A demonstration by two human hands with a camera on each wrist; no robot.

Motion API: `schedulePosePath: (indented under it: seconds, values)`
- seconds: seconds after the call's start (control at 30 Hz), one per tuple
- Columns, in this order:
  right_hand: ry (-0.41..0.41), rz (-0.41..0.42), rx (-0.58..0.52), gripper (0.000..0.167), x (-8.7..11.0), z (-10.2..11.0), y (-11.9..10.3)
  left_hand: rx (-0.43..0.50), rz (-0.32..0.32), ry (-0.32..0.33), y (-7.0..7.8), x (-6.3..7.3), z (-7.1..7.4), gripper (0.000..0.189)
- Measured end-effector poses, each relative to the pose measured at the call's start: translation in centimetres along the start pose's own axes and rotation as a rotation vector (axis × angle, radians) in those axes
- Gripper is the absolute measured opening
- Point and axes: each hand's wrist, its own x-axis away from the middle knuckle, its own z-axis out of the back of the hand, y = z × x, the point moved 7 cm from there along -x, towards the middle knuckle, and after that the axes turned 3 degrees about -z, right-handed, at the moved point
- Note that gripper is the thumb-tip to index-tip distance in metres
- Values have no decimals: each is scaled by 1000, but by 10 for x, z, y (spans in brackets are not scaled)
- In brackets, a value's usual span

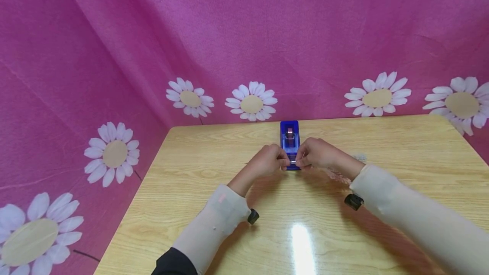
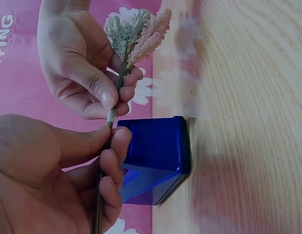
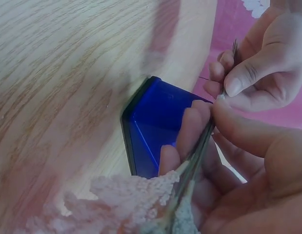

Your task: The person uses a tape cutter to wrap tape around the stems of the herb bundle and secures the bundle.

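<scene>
Head view, hands point(image 1: 269, 159) point(image 1: 317, 153) pinching stems point(image 2: 98, 207), dispenser point(image 1: 290, 145) near tabletop's far edge point(image 1: 229, 127) (room sideways)

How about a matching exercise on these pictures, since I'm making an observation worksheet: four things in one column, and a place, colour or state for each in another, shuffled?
Column one
1. Left hand
2. Right hand
3. Tape dispenser
4. Cloth

Column two
A. Pink, printed with white daisies
B. Holds the stems nearer the flower heads
C. Blue, on the table
D. Holds the stems farther from the flower heads

Pairs: 1-D, 2-B, 3-C, 4-A
</scene>
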Motion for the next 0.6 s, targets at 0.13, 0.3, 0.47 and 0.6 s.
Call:
schedulePosePath:
  seconds: [0.13, 0.3, 0.47, 0.6]
  values:
    - [12, -28, 16, 10, 0, 0, -1, -6, 14, 17, -1, 0, 1, 20]
    - [-14, -21, 36, 13, 0, 0, -2, -14, 6, 46, -1, 0, 2, 17]
    - [-71, 38, 40, 18, -4, -2, -4, -35, -3, 75, -3, -1, 3, 15]
    - [-110, 50, 20, 20, -6, -4, -3, -36, -12, 89, -4, -3, 3, 14]
